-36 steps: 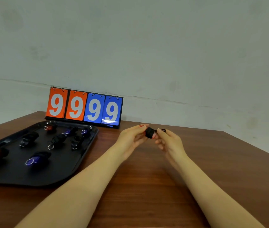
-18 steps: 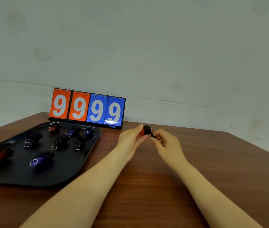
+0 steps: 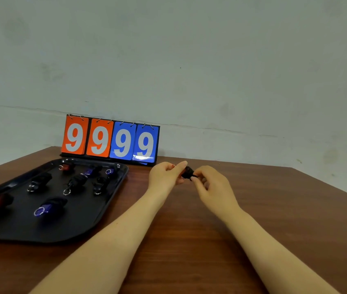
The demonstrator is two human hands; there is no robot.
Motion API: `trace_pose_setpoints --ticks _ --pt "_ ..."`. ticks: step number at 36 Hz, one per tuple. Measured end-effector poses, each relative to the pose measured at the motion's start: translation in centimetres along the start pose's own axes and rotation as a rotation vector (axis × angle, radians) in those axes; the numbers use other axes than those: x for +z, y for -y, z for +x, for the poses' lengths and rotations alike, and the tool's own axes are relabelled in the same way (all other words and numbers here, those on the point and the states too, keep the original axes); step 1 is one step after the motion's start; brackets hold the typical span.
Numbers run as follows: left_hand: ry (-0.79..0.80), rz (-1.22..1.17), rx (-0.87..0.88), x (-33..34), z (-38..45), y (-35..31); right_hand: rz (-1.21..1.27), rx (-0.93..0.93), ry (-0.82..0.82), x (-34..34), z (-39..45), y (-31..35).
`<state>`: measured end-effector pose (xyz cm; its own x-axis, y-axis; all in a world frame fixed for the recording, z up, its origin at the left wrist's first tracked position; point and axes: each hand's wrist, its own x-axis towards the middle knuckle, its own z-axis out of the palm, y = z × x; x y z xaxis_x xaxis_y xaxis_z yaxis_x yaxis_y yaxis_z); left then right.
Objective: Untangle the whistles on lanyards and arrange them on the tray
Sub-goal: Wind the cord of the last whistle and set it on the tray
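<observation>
Right hand (image 3: pixel 212 185) has drawn back slightly; both hands raised above tabletop (image 3: pixel 274 209). Left hand (image 3: pixel 165 177) and right fingertips (image 3: pixel 195 174) pinch small black wound whistle (image 3: pixel 187 172).

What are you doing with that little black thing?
A person holds a small black wound-up lanyard bundle above the wooden table, pinched between the left hand and the right hand. To the left, a black tray already holds several whistles with wrapped lanyards, red, blue and black. A flip scoreboard reading 9999 stands behind it.
</observation>
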<state>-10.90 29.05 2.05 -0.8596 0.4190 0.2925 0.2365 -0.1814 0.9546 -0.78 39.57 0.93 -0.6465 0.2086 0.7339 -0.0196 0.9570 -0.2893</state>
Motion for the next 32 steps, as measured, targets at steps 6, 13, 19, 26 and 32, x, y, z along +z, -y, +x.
trace_pose_setpoints --ticks 6,13,19,26,32 --pt "0.058 0.008 0.021 0.2 0.0 -0.2 0.073 0.072 -0.135 -0.2 0.1 0.3" --pt "0.164 0.03 -0.044 0.3 0.1 0.7 0.642 0.428 -0.079 -0.4 0.7 0.7" --pt "0.197 0.043 -0.084 1.2 -0.2 0.8 1.108 0.605 0.04 -0.6 0.8 0.4" --pt "0.271 0.15 -0.101 1.4 -1.0 0.5 1.296 0.688 0.023 -0.4 1.0 0.5" --pt "0.356 0.032 -0.154 1.3 -0.9 0.3 1.311 0.638 0.001 -0.5 1.0 0.7"
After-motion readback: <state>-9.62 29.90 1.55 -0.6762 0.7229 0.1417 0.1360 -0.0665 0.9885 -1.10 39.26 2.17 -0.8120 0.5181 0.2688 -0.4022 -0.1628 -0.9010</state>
